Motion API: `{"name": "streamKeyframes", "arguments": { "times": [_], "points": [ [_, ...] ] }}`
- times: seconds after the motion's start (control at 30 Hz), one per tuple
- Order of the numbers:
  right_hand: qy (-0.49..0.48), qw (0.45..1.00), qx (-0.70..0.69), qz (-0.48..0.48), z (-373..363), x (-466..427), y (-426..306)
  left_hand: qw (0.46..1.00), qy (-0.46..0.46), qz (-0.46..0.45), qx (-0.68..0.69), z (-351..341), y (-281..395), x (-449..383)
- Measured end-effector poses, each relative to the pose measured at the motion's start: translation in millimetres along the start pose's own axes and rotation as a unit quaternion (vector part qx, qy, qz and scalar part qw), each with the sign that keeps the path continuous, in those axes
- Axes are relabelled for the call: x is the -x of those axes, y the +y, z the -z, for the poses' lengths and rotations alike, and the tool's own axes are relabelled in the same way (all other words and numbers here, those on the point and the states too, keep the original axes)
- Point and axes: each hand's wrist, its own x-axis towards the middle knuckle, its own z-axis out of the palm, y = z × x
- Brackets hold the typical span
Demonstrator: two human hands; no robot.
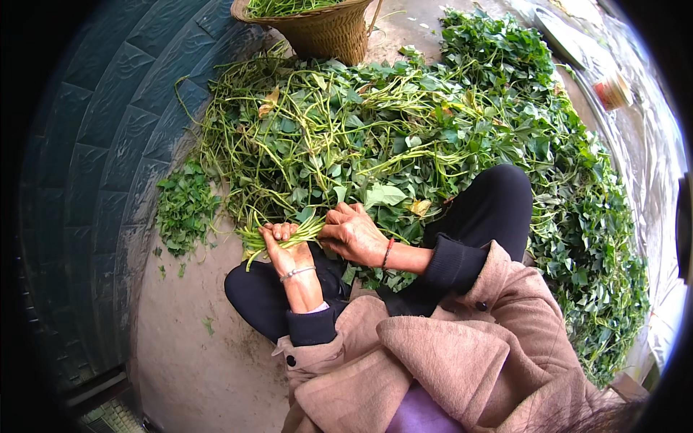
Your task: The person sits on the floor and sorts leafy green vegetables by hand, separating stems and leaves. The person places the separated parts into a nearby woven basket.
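Note:
A bunch of thin green stems (252,238) lies across the palm of my left hand (287,251), whose fingers are curled round it. My right hand (352,234) is at the right end of the bunch, its fingertips pinched together against the stems; whether it holds a single stem or leaf is hidden. Just beyond my hands spreads a large heap of leafy green vines (325,135), with long bare stems lying on top. One broad pale leaf (385,196) rests on the heap near my right hand.
A woven basket (330,32) holding green stems stands beyond the heap. At the left, a small pile of leaves (187,208) lies on the floor (200,335) near the dark tiled wall (103,162). Plastic sheeting (649,162) and a small tub (613,92) are at the right.

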Motion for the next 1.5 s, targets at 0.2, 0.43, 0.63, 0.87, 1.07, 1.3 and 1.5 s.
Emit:
{"name": "streamKeyframes", "arguments": {
  "times": [0.2,0.43,0.63,0.87,1.07,1.3,1.5],
  "points": [
    [0.004,1.000,-0.013,-0.009,-2.9,-1.6,-1.0,1.000,-0.009,-0.002,-0.009,1.4,-4.2,-2.0],
    [0.079,0.980,-0.129,-0.131,-9.6,-4.0,12.1,0.995,-0.075,0.061,-0.001,9.4,-11.0,-1.6],
    [0.177,0.946,-0.118,-0.244,48.6,-24.7,87.9,0.995,-0.057,0.030,0.082,7.8,20.4,-8.9],
    [0.070,0.995,0.069,-0.029,48.4,-23.9,62.5,0.990,-0.014,0.035,0.137,19.3,43.2,-17.9],
    [-0.141,0.988,0.061,-0.008,43.2,-17.6,74.8,0.976,-0.121,0.086,0.157,1.1,55.2,-10.8],
    [-0.230,0.955,-0.186,-0.010,35.9,-7.6,92.9,0.966,-0.210,0.036,0.145,-7.9,78.9,-4.7],
    [-0.233,0.967,-0.100,0.016,33.5,-9.2,86.8,0.969,-0.202,0.017,0.143,-3.1,86.0,-6.4]
  ]
}}
